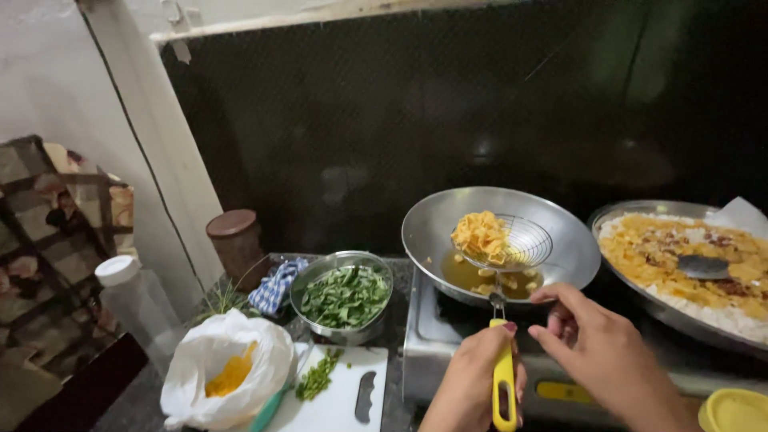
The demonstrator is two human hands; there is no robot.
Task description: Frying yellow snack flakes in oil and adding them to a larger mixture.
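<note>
My left hand (472,376) grips the yellow handle of a wire skimmer (512,240). The skimmer's basket holds a heap of golden fried chips (480,234) above the oil in a steel wok (552,220) on the stove (448,328). A few pieces float in the oil below. My right hand (596,344) hovers just right of the handle, fingers apart and curled, near the wok's front rim, with nothing in it.
A large steel tray (640,210) of fried mix with a spoon (704,266) sits at the right. A bowl of green leaves (344,298), a white cutting board (344,396), a white bag with yellow contents (228,372), a plastic bottle (136,300) and a brown jar (236,240) stand at the left.
</note>
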